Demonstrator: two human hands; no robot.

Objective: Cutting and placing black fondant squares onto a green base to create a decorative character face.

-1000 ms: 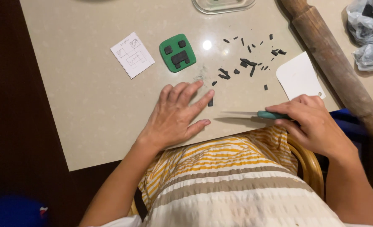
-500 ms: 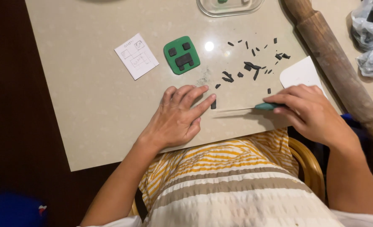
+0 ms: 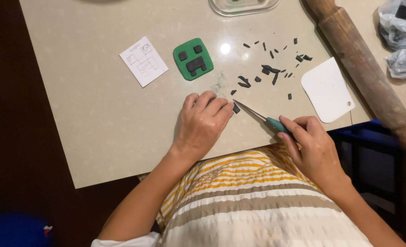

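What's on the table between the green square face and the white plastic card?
In the head view, scattered small black clay bits lie between the green square face and the white plastic card.

Left hand (image 3: 204, 122): palm down, fingers together and slightly curled, fingertips (image 3: 221, 104) pointing away from the body, forearm bare and running back toward the lower left. Right hand (image 3: 313, 148): closed in a pinch grip (thumb and forefinger foremost) around the teal-handled blade (image 3: 261, 117), well right of the left hand; wrist bent, forearm angled toward the lower right.
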